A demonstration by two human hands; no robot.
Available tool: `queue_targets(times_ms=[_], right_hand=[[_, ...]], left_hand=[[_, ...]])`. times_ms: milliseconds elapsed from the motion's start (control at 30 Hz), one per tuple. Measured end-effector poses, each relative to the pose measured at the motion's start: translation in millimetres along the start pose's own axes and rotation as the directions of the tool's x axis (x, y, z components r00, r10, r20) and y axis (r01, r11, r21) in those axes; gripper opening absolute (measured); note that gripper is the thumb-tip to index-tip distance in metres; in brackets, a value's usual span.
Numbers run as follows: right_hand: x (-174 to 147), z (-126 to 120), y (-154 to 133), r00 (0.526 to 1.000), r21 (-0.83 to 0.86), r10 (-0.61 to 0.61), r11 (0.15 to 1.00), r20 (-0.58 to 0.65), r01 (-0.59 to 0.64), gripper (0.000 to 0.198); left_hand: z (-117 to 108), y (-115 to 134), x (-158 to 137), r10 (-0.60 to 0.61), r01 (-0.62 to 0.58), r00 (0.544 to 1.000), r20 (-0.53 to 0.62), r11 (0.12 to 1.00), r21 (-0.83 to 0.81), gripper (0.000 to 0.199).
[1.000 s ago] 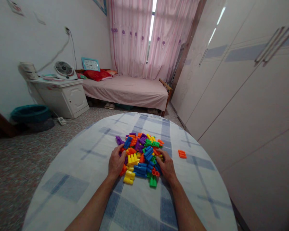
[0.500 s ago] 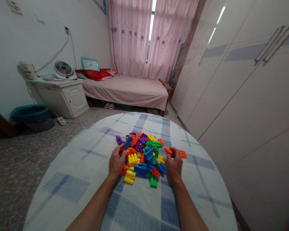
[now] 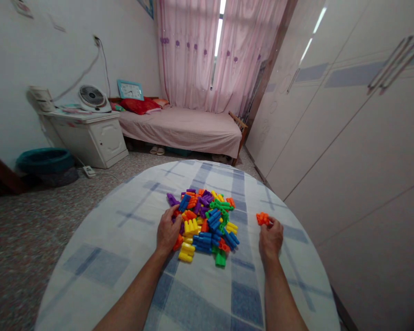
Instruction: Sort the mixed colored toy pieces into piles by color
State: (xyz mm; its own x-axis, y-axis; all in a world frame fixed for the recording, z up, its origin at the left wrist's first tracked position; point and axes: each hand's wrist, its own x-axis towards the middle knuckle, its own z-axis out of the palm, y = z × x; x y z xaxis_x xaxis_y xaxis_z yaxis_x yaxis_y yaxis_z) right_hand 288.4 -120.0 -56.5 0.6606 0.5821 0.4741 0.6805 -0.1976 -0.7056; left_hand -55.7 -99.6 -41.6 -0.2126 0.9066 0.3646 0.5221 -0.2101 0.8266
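Note:
A pile of plastic building blocks (image 3: pixel 203 236) in blue, yellow, orange, green and purple lies mid-table; each is a row of joined short tubes. My left hand (image 3: pixel 168 231) rests against the pile's left side, thumb and forefinger apart, fingertips by a blue block (image 3: pixel 184 202) and a purple block (image 3: pixel 172 199). I see no block gripped in it, though some fingertips are hidden. Right of the pile, my right hand (image 3: pixel 272 236) pinches an orange block (image 3: pixel 262 219) low over the cloth. Another orange piece seems to overlap it there; whether the two are joined I cannot tell.
A blue-and-white checked cloth covers the round table (image 3: pixel 100 276). Beyond it stand a bed (image 3: pixel 189 126) and a white cabinet (image 3: pixel 106 138) with a fan (image 3: pixel 93 96). A teal-lined bin (image 3: pixel 46 165) is on the floor at left; wardrobe doors (image 3: pixel 359 151) line the right.
My right hand has moved right, away from the pile, carrying the orange block to the orange piece lying on the cloth. My left hand has stayed at the pile.

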Motion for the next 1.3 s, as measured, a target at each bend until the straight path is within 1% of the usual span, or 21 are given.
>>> queue_targets(times_ms=[67,167,267,333,400,467,533,633,700,867,967,1100,1200,1300], right_hand=[[-1.9,1.3,-1.6,0.999,-0.009,-0.031,0.999,0.018,0.031,0.037],[-2.9,1.7,-1.9,1.000,-0.015,-0.027,1.000,0.016,0.027,0.040],[-2.4,0.1,-5.3,0.998,-0.040,-0.044,0.998,-0.036,0.043,0.040],[-2.6,-1.3,-11.7,0.992,-0.054,-0.092,0.995,-0.084,0.087,0.039],[-4.1,-1.7,-20.6,0.981,-0.050,-0.166,0.986,-0.100,0.162,0.038],[-7.7,-0.2,-29.8,0.966,-0.023,-0.248,0.969,-0.072,0.247,0.037],[-12.9,3.3,-37.0,0.949,0.011,-0.314,0.949,-0.016,0.314,0.037],[-19.8,8.5,-41.6,0.927,0.036,-0.368,0.930,0.073,0.367,0.036],[-20.8,9.3,-41.0,0.925,0.035,-0.370,0.929,0.084,0.369,0.037],[-11.5,7.4,-39.5,0.953,0.030,-0.301,0.953,0.027,0.301,0.037],[-8.1,15.4,-46.7,0.945,0.078,-0.311,0.949,0.098,0.304,0.037],[-8.7,38.2,-61.6,0.907,0.152,-0.339,0.939,0.250,0.309,0.042],[-6.3,56.0,-67.9,0.863,0.178,-0.372,0.927,0.342,0.329,0.049],[-0.2,68.7,-68.6,0.805,0.210,-0.428,0.904,0.411,0.374,0.060]], left_hand=[[0.0,-0.2,0.0,-0.004,0.004,1.000,0.004,1.000,0.005,0.039],[-0.1,-0.1,0.2,-0.008,0.007,1.000,0.005,1.000,0.011,0.039],[-0.4,0.6,0.4,-0.014,0.014,1.000,0.001,1.000,0.009,0.039],[-0.6,1.2,0.3,-0.016,0.015,1.000,0.001,1.000,0.005,0.039],[-0.7,1.7,0.2,-0.015,0.015,1.000,0.000,1.000,0.001,0.038],[-0.6,1.8,0.0,-0.014,0.014,1.000,-0.005,1.000,0.002,0.038],[-0.3,1.5,0.0,-0.014,0.014,1.000,-0.005,1.000,0.007,0.038],[0.3,0.8,0.2,-0.011,0.011,1.000,0.000,1.000,0.011,0.039],[0.7,0.7,0.1,-0.008,0.008,1.000,0.000,1.000,0.009,0.039],[0.0,2.3,-0.3,-0.014,0.015,1.000,-0.005,1.000,0.000,0.039],[-0.7,3.0,-0.4,-0.023,0.023,1.000,-0.006,1.000,0.001,0.039],[-0.2,1.2,-0.3,-0.015,0.015,1.000,0.000,1.000,0.003,0.039],[0.3,-0.2,0.0,-0.006,0.006,1.000,-0.001,1.000,0.002,0.039],[0.0,-0.1,0.3,-0.008,0.008,1.000,-0.002,1.000,0.002,0.038]])
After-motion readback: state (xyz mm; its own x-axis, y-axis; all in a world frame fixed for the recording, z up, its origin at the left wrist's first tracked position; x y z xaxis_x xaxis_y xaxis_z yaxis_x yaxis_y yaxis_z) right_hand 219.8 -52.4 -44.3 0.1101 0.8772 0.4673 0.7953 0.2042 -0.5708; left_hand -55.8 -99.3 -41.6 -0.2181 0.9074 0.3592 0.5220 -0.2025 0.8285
